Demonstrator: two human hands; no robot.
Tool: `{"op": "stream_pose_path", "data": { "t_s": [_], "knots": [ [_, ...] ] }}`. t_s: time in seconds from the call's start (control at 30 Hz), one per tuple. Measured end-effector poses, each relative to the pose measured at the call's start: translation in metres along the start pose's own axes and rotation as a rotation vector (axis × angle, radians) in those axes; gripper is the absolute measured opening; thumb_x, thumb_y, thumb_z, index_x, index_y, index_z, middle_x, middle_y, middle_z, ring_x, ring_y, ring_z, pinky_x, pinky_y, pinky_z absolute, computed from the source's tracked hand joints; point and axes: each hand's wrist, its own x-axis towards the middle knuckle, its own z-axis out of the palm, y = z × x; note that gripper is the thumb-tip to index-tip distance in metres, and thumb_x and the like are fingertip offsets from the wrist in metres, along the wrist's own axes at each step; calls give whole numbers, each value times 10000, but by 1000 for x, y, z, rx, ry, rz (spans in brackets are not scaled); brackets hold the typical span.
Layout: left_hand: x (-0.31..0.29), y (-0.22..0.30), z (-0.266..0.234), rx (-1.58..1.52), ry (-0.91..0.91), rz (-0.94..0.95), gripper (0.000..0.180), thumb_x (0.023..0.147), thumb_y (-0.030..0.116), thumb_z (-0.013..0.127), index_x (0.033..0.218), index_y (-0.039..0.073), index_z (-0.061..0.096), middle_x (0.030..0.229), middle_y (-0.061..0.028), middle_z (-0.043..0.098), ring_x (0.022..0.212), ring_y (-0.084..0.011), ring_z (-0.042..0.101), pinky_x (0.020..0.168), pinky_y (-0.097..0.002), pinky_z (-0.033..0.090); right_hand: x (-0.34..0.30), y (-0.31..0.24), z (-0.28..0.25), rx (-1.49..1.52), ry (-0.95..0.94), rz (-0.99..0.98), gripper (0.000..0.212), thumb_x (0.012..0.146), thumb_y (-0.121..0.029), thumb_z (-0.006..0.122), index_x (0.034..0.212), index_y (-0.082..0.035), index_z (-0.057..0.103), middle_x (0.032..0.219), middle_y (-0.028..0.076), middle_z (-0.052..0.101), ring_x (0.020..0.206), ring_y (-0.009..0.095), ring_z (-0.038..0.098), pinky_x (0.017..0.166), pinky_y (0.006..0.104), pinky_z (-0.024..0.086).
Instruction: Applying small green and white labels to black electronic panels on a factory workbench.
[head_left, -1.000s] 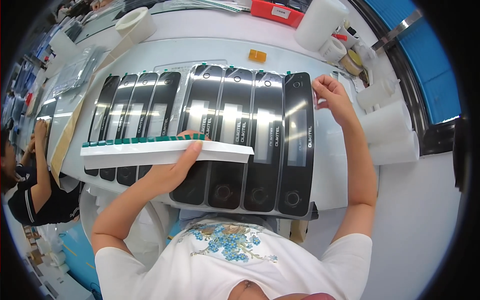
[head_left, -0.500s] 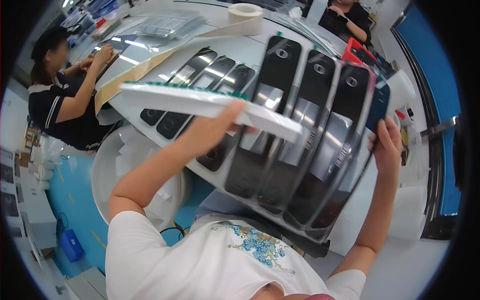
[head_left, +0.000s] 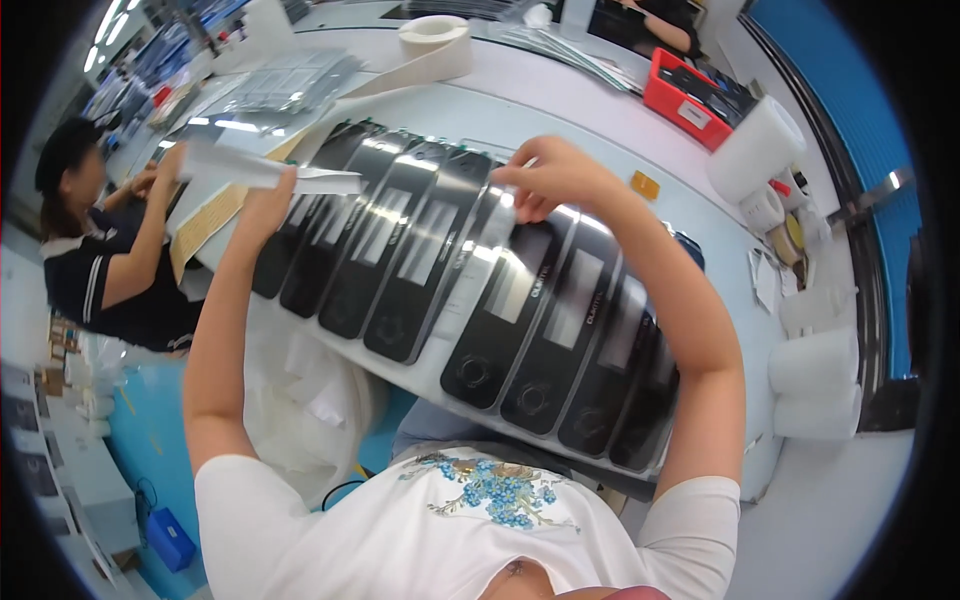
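Observation:
My left hand (head_left: 266,208) is closed around a long white strip (head_left: 238,168) that looks like a stack of labels or folded paper, blurred by motion, raised over the left end of the table. Below it lies a row of long black glossy panels (head_left: 420,245), overlapping slightly, each with a pale rectangular window. More black panels (head_left: 520,310) with a ring near their lower end lie to the right. My right hand (head_left: 550,180) is over the far ends of the middle panels, fingertips drawn together. What they pinch, if anything, I cannot make out.
A red bin (head_left: 690,105) with dark items and a white roll (head_left: 760,150) stand at the back right. Wide tape on a roll (head_left: 435,45) sits at the back. A co-worker (head_left: 110,240) works at left, beside a large white bag-lined bin (head_left: 300,390).
My left hand has moved left with the white strip. My right hand has left the right-hand edge of the panels and moved to the middle. The right-hand panels now lie flat, turned end for end.

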Motion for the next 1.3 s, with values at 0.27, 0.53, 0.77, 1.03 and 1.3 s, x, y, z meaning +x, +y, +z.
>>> {"op": "stream_pose_path", "data": {
  "t_s": [0.27,0.53,0.77,1.03,1.3],
  "knots": [
    [-59,173,68,-725,-660,338,503,1003,453,498,1188,13,654,1091,-83,663,1015,-160,609,966,-311,435,-2,198,-166,-991,497,-26,529,785,-461,738,1058,-11,684,1052,209,678,974,368,645,869,433,505],
    [-78,287,203,-647,-975,921,380,988,385,484,1041,78,703,779,-97,656,741,-249,618,701,-344,489,-73,150,-144,-577,754,-14,290,774,-203,770,943,11,672,900,176,703,844,338,676,743,398,515],
    [-80,325,246,-261,-636,1190,277,931,315,524,909,78,665,776,-121,673,719,-355,651,674,-423,532,-155,152,-110,-276,575,77,349,895,-59,664,1230,17,606,877,77,675,745,105,614,640,258,541],
    [-84,327,255,-287,-535,1293,253,926,281,534,963,81,686,729,-109,645,668,-329,631,612,-405,518,-165,162,-103,-263,652,22,352,890,-67,665,1227,-9,582,913,114,695,803,196,657,699,306,539],
    [-82,326,255,-309,-514,1325,237,908,253,544,1021,90,674,762,-108,643,658,-330,622,581,-424,499,-173,170,-96,-516,660,-73,417,875,-84,665,1278,-52,564,1024,159,662,852,323,641,797,373,511]
  ]
}}
